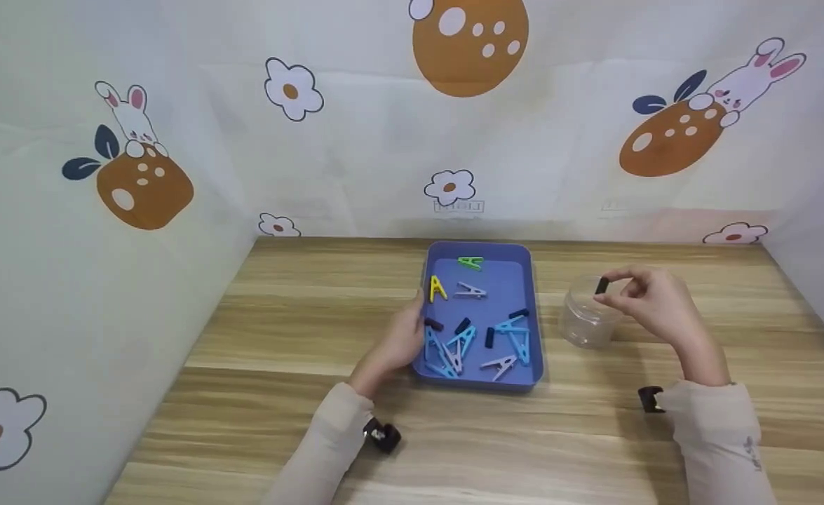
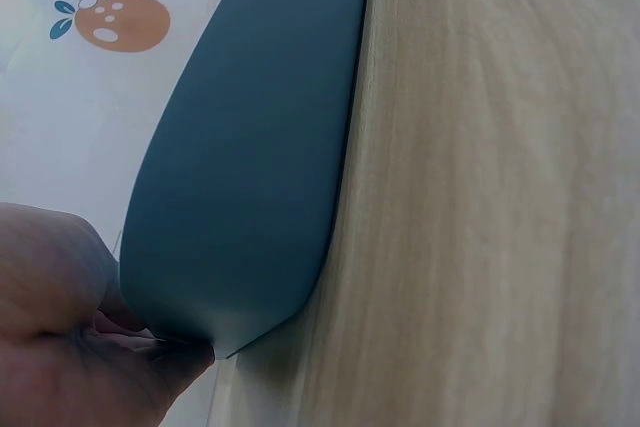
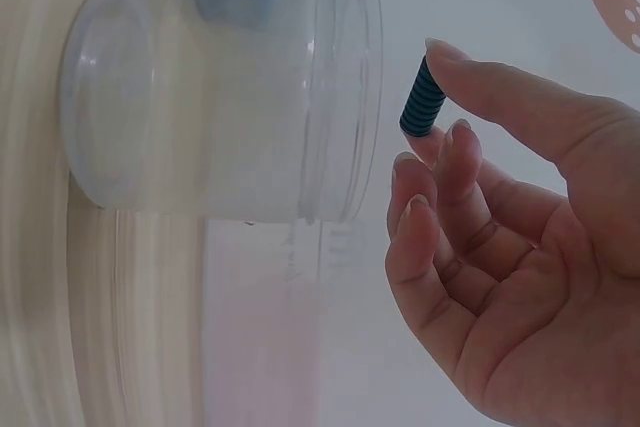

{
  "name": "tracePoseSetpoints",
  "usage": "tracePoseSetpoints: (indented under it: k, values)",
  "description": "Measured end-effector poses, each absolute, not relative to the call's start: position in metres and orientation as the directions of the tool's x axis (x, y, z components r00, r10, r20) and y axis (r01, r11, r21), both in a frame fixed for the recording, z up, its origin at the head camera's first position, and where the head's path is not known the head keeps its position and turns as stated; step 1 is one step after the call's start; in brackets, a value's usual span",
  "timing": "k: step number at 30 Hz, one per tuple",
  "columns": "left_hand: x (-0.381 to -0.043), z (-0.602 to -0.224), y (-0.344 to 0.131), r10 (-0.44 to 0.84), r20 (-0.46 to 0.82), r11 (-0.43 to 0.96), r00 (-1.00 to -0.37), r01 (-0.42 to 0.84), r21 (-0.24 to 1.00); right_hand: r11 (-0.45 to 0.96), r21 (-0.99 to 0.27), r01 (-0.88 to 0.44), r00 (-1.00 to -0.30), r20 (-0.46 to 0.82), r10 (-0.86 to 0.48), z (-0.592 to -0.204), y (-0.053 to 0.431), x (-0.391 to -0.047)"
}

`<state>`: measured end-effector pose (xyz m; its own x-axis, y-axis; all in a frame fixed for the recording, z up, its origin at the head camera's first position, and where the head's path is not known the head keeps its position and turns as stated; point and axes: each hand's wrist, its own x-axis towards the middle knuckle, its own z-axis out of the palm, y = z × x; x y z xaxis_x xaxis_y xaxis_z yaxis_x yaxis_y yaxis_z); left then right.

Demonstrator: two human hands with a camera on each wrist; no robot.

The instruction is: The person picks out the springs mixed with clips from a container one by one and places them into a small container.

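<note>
My right hand pinches a small dark ribbed cylinder between thumb and forefinger, while its other fingers curl loosely. The cylinder is held over the mouth of a clear plastic jar, just outside the rim in the right wrist view. The jar looks empty. My left hand grips the left side of a blue tray; its fingers are partly hidden. In the tray lie several clothespins: a yellow one, a green one, light blue and pale grey ones. Among them are several dark cylinders.
The jar stands on the wood-grain table, a little right of the tray. A pale cloth wall printed with rabbits, orange fruit and flowers rises behind the table and at both sides. Each wrist carries a black camera mount.
</note>
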<state>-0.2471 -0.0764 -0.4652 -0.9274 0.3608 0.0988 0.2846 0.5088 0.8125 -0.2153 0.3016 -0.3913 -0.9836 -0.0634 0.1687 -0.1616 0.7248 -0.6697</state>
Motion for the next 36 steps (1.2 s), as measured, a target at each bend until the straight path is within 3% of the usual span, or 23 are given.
tracePoseSetpoints:
  k: [20,36]
  values:
    - [-0.248,-0.466,-0.076,0.394,0.154,0.495,-0.906,0.350,0.795,0.712,-0.692,-0.119,-0.992,0.117,-0.053,-0.404,0.311,-0.223]
    - [-0.249,-0.466,-0.076,0.388,0.141,0.497,-0.911,0.335,0.801,0.692,-0.716,-0.096,-0.995,0.084,-0.051,-0.411,0.318,-0.224]
